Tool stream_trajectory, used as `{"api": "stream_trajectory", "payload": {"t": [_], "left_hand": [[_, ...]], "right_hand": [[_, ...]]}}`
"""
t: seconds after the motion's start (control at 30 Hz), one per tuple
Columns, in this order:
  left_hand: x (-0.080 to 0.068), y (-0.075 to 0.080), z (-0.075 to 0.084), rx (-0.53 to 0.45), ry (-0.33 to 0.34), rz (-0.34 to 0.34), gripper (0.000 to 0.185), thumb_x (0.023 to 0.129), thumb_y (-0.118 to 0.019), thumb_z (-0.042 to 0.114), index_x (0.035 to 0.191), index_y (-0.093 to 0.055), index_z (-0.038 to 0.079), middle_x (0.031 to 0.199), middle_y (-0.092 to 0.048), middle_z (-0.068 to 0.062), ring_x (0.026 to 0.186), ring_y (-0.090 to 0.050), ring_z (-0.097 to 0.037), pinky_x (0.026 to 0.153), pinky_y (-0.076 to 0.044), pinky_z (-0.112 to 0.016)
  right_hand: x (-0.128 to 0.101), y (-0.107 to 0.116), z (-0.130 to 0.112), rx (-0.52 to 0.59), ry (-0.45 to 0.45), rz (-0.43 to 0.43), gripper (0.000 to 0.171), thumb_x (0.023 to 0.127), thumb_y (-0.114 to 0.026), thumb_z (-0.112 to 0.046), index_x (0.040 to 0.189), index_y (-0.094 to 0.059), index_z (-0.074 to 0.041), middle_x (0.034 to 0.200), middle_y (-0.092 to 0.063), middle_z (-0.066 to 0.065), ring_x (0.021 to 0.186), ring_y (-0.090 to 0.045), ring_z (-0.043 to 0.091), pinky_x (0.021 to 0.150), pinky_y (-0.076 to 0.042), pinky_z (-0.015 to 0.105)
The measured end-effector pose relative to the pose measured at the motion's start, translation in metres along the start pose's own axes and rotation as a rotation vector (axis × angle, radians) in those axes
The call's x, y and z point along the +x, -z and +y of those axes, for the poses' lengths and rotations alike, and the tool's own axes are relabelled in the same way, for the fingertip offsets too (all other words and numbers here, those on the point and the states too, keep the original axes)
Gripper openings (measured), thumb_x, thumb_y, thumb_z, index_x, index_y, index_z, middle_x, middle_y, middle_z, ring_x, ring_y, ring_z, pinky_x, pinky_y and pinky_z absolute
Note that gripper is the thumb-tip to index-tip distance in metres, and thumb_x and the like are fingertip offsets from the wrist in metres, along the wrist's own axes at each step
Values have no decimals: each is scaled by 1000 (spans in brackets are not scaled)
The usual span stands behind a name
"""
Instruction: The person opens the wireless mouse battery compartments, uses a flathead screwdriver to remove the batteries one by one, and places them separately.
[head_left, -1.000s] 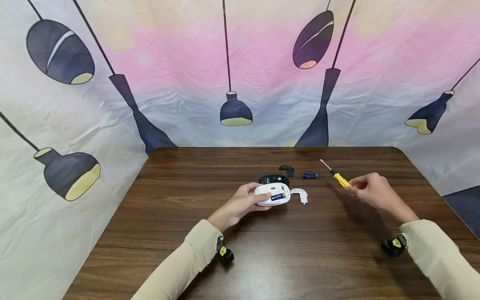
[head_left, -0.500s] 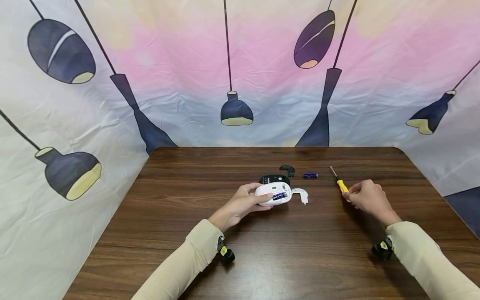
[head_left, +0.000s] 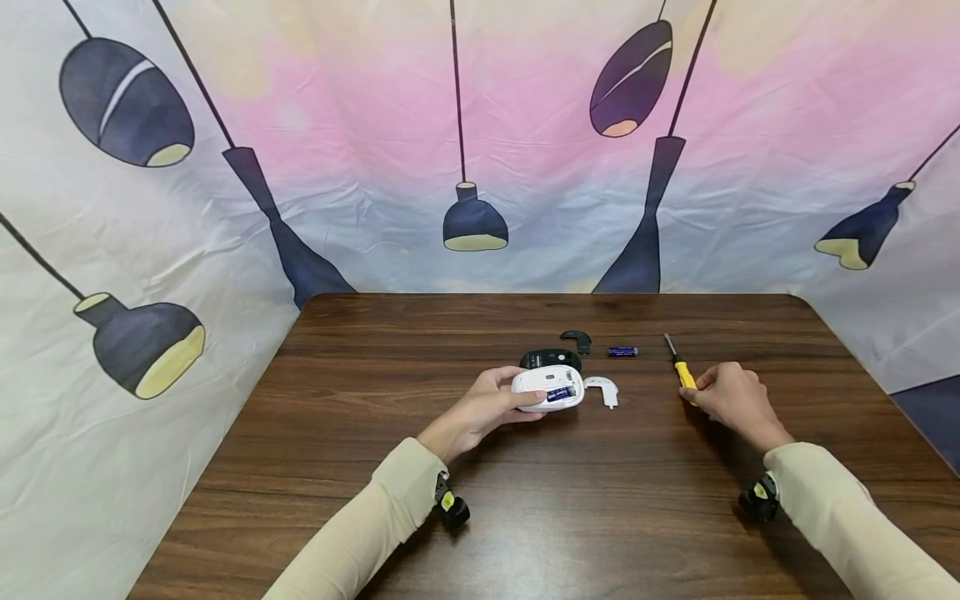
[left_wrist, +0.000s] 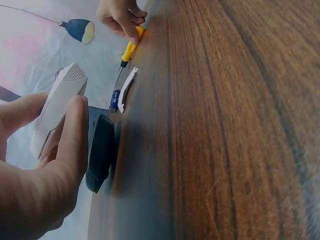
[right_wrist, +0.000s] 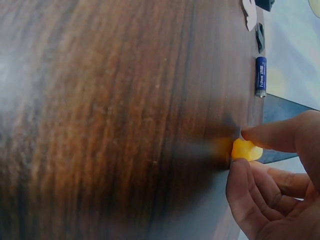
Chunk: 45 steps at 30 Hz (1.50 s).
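My left hand (head_left: 483, 407) grips a white computer mouse (head_left: 534, 380) above the table, thumb on its upturned underside. A blue battery (head_left: 559, 394) sits in the mouse's open compartment. In the left wrist view the white mouse (left_wrist: 59, 105) is seen edge-on between thumb and fingers. My right hand (head_left: 738, 402) pinches the yellow handle of a screwdriver (head_left: 683, 373) low over the table, its shaft pointing toward the back. From the right wrist, only the end of the yellow handle (right_wrist: 246, 150) shows between thumb and fingers. Whether the screwdriver touches the table I cannot tell.
A black mouse (head_left: 550, 358) lies behind the white one, partly covered by it. A white battery cover (head_left: 604, 390), a black cover (head_left: 577, 339) and a loose blue battery (head_left: 622, 352) lie on the wooden table (head_left: 390, 350). A printed cloth (head_left: 360, 192) hangs behind.
My right hand has moved left and down with the screwdriver, bringing it close to the tabletop and turning its shaft more toward the back. The left hand and white mouse have hardly moved.
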<state>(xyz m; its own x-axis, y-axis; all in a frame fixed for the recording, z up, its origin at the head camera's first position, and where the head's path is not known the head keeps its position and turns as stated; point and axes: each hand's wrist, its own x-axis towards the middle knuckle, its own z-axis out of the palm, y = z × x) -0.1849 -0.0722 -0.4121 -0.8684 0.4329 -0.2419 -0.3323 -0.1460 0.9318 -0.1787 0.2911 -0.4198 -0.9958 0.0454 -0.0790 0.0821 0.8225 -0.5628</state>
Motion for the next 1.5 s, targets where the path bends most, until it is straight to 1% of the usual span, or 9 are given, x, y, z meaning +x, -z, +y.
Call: {"api": "stream_trajectory", "payload": {"t": [0.3,0.5,0.63,0.73,0.87,1.03,1.17,1.33,1.5], "left_hand": [[0,-1,1,11,11,18,46,92,-69,-8,133,-50,-11,121,-59,-23,96,-68,-25,89,-62,-38],[0,0,0,9,5,13,46,92,-68,-8,134,-49,-11,122,-58,-24,97,-68,-25,89,-62,-38],[0,1,1,7,8,14,46,92,-68,-8,134,-49,-12,122,-58,-24,98,-67,-26,89,-62,-39],[0,0,1,10,9,9,46,92,-68,-7,134,-49,-12,123,-59,-25,99,-67,-26,90,-61,-39],[0,-1,2,11,5,3,44,93,-68,-6,132,-50,-12,122,-59,-24,99,-67,-25,91,-61,-39],[0,-3,2,6,-3,-1,43,93,-68,-6,131,-50,-13,119,-61,-23,97,-67,-25,90,-61,-40],[0,-2,3,9,5,-1,44,93,-68,-4,132,-49,-14,120,-61,-24,99,-67,-25,90,-61,-39],[-1,-3,3,10,12,0,45,93,-68,-4,132,-48,-13,121,-60,-25,98,-67,-25,90,-61,-38],[-2,-4,3,16,16,3,44,94,-68,-3,132,-49,-12,122,-58,-24,96,-67,-24,90,-62,-38]], "right_hand": [[-1,4,-1,-19,0,-15,42,93,-75,-28,103,-67,12,67,-67,4,57,-62,16,48,-54,33],[-4,17,-8,-52,38,22,44,92,-75,-34,102,-69,8,75,-71,6,67,-64,19,57,-52,38],[-6,21,-21,-46,109,62,35,92,-75,-31,98,-72,4,81,-70,6,69,-62,18,58,-49,34],[-9,22,-35,-36,175,86,28,91,-77,-27,93,-74,0,79,-68,4,68,-59,17,55,-47,31],[-14,19,-55,-11,257,87,16,89,-78,-22,89,-76,-6,76,-68,3,65,-58,15,53,-46,28],[-17,9,-76,43,359,46,7,91,-77,-15,91,-79,-9,80,-71,2,69,-58,14,58,-46,26],[-16,-1,-87,105,453,33,5,91,-77,-8,95,-80,-8,86,-73,2,72,-61,13,60,-50,23],[-11,-12,-96,180,594,39,10,88,-78,-1,95,-81,-9,87,-70,-1,71,-60,10,60,-51,21],[-5,-22,-103,253,658,-18,12,88,-78,-2,96,-82,-9,89,-69,-1,69,-55,10,56,-48,21]]}}
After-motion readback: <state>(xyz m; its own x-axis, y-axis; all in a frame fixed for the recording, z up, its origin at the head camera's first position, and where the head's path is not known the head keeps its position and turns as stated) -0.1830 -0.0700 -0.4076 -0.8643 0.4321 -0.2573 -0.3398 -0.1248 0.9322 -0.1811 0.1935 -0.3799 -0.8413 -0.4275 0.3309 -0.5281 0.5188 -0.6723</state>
